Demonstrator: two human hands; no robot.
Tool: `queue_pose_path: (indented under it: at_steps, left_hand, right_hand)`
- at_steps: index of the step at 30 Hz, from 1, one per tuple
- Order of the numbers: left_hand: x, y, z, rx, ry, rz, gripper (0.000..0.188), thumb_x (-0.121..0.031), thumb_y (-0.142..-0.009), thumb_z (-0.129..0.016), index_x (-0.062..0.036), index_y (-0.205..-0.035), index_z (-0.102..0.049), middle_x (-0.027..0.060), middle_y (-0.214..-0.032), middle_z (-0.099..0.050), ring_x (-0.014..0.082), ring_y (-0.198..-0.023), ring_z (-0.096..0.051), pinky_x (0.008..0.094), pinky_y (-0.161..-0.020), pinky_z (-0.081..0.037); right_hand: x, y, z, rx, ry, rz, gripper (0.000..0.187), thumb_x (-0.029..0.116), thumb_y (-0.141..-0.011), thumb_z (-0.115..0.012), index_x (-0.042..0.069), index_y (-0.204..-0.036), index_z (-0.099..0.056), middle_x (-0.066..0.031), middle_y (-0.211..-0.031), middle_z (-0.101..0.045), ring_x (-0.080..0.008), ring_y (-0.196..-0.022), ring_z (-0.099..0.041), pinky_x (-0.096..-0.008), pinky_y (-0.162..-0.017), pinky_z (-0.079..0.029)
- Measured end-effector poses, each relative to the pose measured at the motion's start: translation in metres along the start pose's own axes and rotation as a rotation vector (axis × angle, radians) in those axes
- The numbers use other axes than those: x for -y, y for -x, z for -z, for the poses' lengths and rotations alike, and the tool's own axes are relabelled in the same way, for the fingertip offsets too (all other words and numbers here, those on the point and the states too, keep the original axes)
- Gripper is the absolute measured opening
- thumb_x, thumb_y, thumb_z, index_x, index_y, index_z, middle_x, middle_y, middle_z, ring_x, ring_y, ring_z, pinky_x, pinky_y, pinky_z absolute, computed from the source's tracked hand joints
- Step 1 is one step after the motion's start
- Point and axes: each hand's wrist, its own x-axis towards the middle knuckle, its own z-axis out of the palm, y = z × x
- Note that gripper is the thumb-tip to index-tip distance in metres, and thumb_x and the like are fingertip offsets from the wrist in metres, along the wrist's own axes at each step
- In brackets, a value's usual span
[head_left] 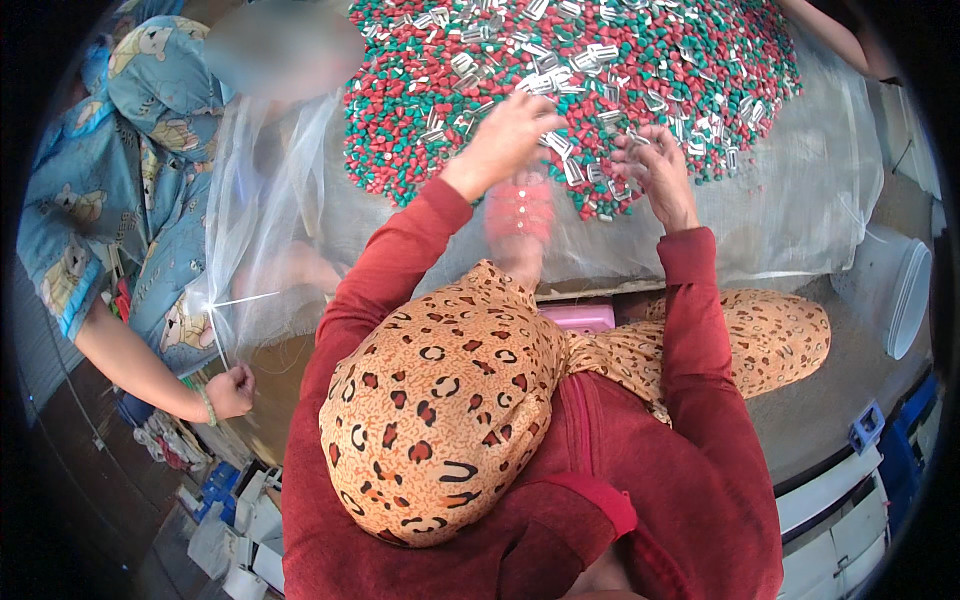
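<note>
A broad pile of small red and green pieces [420, 80], mixed with silver-white slotted clips [596, 56], lies in front of me. My left hand [508, 142] is over the pile's near part, back upward, its slightly bent fingers apart beside several clips. No object shows in it. To its right, my right hand [660, 172] is raised at the near edge of the pile. Its thumb and fingers pinch a small silver-white slotted clip, partly covered by the fingertips. More clips lie between my two hands.
A translucent sheet [780, 225] lies under the pile, gathered and tied at left. My leg in leopard print [440, 400] rises between my arms. A person in blue patterned clothes [150, 150] sits at left; another forearm [845, 35] enters far right. A pale bucket [880, 290] stands at right.
</note>
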Motion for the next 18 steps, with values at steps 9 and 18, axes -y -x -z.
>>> queue_pose_path:
  at_steps: [9, 18]
  left_hand:
    - [0.016, -0.018, 0.016, -0.153, 0.867, 0.506, 0.017, -0.017, -0.092, -0.053, -0.0014, -0.097, -0.059, 0.0078, -0.09, -0.064, 0.0155, -0.084, -0.063, 0.0288, -0.071, -0.052]
    - [-0.001, 0.03, 0.037, 0.075, 0.916, 0.638, 0.032, -0.024, -0.08, -0.072, -0.0046, -0.099, -0.055, -0.0028, -0.08, -0.057, 0.0052, -0.068, -0.052, 0.0211, -0.06, -0.043]
  right_hand:
    - [-0.03, 0.005, 0.005, 0.131, 1.112, 0.44, 0.047, 0.011, -0.075, -0.067, 0.01, -0.118, -0.049, -0.0139, -0.096, -0.054, -0.0279, -0.086, -0.057, -0.0393, -0.072, -0.048]
    - [-0.051, -0.001, 0.002, -0.072, 1.117, 0.504, 0.016, 0.021, -0.083, -0.062, 0.005, -0.087, -0.063, -0.011, -0.086, -0.054, -0.0262, -0.074, -0.056, -0.0365, -0.065, -0.046]
